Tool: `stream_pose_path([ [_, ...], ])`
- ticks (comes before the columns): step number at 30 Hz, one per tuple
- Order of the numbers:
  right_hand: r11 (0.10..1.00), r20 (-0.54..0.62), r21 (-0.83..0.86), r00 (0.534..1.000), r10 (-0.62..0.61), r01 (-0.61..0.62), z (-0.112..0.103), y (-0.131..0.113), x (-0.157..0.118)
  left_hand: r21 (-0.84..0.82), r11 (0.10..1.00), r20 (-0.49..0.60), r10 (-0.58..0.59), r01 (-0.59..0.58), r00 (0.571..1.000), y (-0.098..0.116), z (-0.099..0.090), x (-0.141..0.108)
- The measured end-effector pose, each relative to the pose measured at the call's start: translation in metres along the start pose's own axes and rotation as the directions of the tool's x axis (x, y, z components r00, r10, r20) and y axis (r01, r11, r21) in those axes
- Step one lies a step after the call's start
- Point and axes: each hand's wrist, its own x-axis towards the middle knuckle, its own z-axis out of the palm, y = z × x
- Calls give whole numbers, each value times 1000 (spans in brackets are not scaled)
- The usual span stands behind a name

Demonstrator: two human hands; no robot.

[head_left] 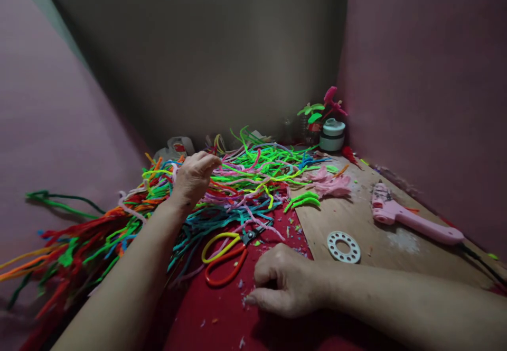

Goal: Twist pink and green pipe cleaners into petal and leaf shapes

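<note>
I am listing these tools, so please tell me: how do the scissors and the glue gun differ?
The scissors have one yellow and one red-orange handle; the glue gun is mostly pink. The scissors' handles lie over the red surface; the glue gun lies on the tan board. The glue gun has a black cord; the scissors have none. Both lie unheld.

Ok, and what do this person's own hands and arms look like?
The left hand and right hand are both ungloved. No sleeve shows on the left forearm or right forearm, and I can't make out any watch or ring.
</note>
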Motion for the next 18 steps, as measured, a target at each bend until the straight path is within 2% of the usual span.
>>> stream_pose_path([
  [4, 1000, -4, 5, 1000, 11, -11, 0, 0, 0, 60, 995, 9, 78, -78, 997, 1, -20, 3],
  [8, 1000, 0, 11, 1000, 11, -11, -1, 0, 1, 114, 982, 89, 139, -149, 986, 1, -43, -1],
  [16, 999, -3, 25, 1000, 29, -29, -1, -1, 0, 29, 999, 136, 24, -28, 990, -11, -54, -25],
  [18, 999, -5, 24, 1000, 26, -25, -1, 0, 0, -49, 999, 172, -5, 14, 985, -16, -63, -28],
])
